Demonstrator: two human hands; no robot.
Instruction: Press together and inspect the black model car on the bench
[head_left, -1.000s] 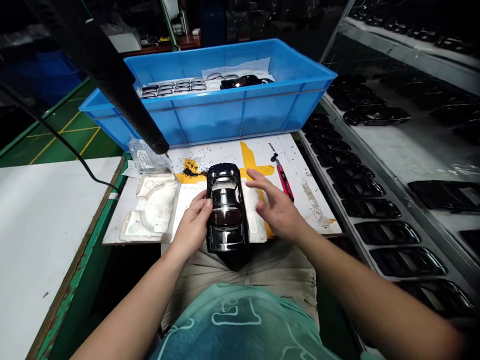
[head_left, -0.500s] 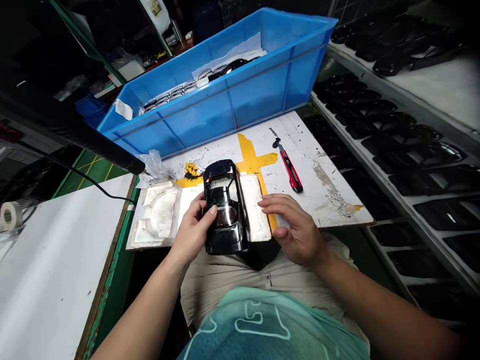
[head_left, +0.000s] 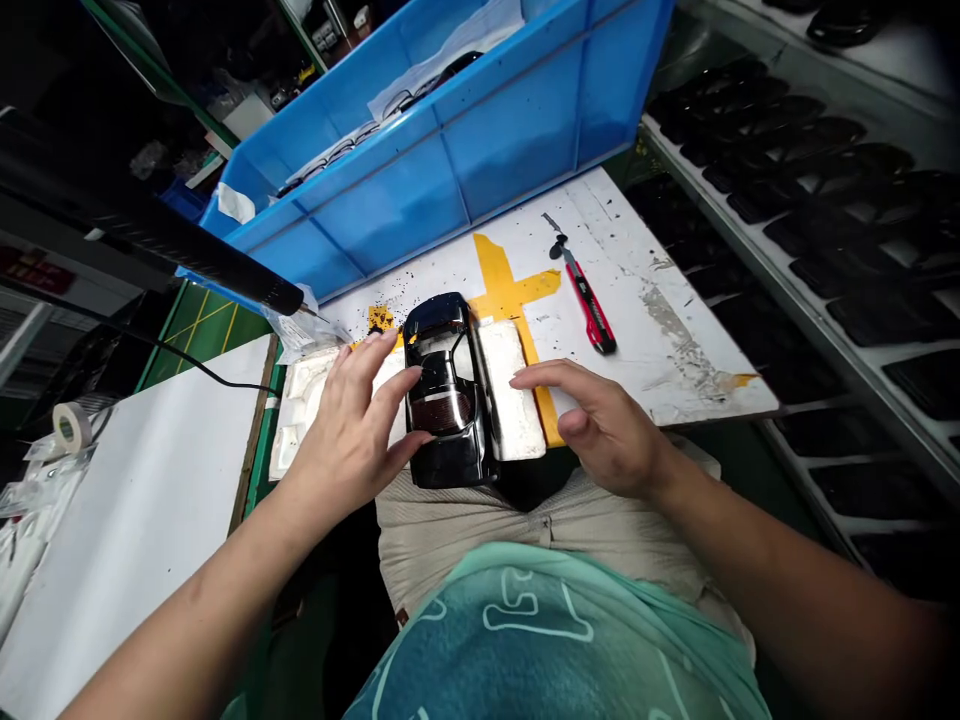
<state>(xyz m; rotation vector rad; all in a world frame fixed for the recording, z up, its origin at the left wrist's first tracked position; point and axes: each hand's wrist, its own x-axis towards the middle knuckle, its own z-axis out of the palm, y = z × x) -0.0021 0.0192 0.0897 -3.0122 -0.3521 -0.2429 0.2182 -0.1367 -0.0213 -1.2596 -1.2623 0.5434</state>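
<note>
Head view shows one black car body [head_left: 446, 450] at the table's [head_left: 637, 360] near edge, its near end reaching past that edge. Two white foam blocks show, one [head_left: 516, 405] just right of the car, the other [head_left: 289, 425] at the near left corner, partly behind the left hand [head_left: 352, 420]. That hand's fingers are spread wide at the car's left side; whether the thumb touches it I cannot tell. The right hand [head_left: 604, 425] holds nothing, fingers and thumb apart, index fingertip over the right block.

One red knife [head_left: 592, 305] lies well beyond the right hand. From it, scuffed white surface runs to the right edge, leaving room on that side; on the left, the hand, the left block and a plastic bag [head_left: 300, 330] crowd together below one black cylindrical tool [head_left: 225, 265].

One blue bin [head_left: 442, 180] takes up the far edge. In it are a white sheet [head_left: 450, 55] and a row of dark-rimmed parts, too hidden to count. Right of the table, a rack [head_left: 697, 185] holds many dark bodies, too dim to count.
</note>
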